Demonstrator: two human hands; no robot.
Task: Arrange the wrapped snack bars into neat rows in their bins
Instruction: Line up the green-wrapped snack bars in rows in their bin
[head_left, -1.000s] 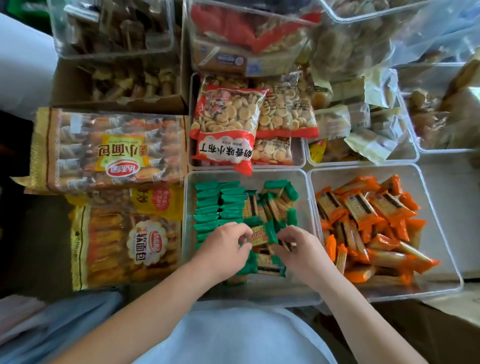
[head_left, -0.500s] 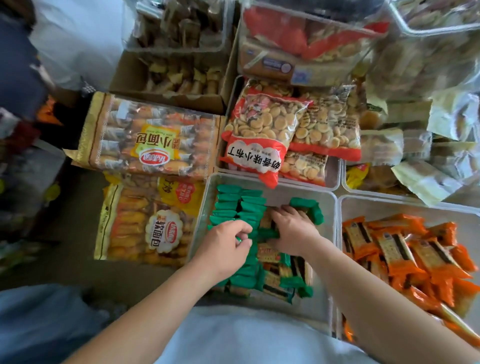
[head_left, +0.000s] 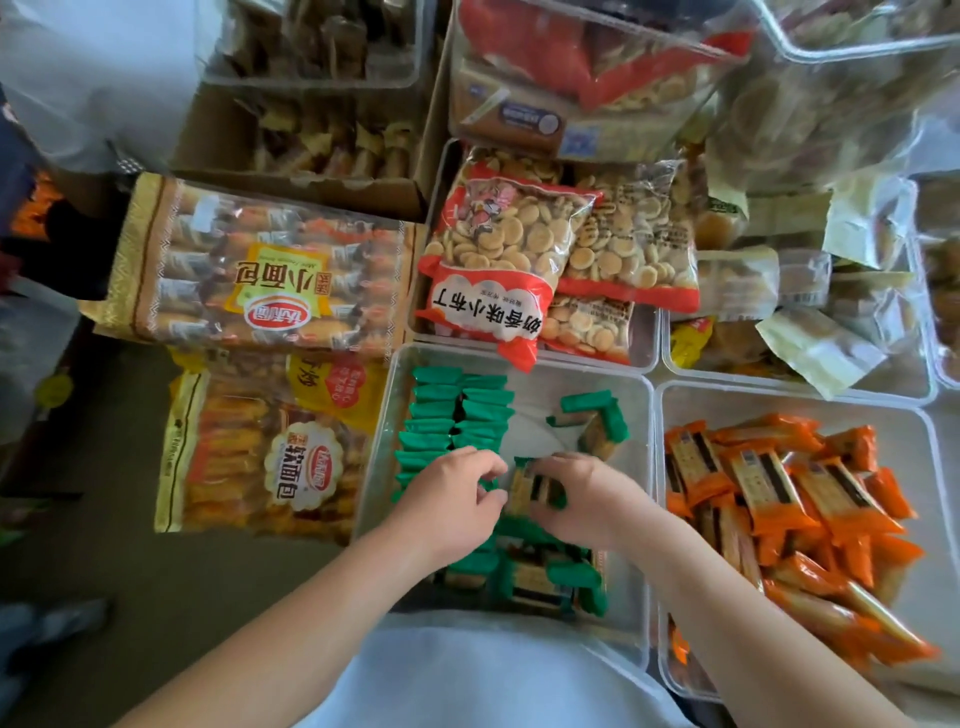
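Right hand (head_left: 582, 496) pinches a green-ended, tan-faced snack bar (head_left: 531, 486); left hand (head_left: 451, 501) curls against the upright green row (head_left: 447, 415), grip unclear.

Both bare forearms reach forward from the lower edge and converge. The left hand (head_left: 452, 493) lies palm down with its fingers curled, thumb and forefinger turned toward the right hand (head_left: 587, 501). The right hand's fingers curl round a snack bar (head_left: 527, 486); whether the left touches it is unclear.

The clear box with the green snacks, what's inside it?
Neat green rows on the left, a few loose bars at the far right, a messy pile nearest you. The left hand and right hand, gripping a bar, cover whatever lies beneath them.
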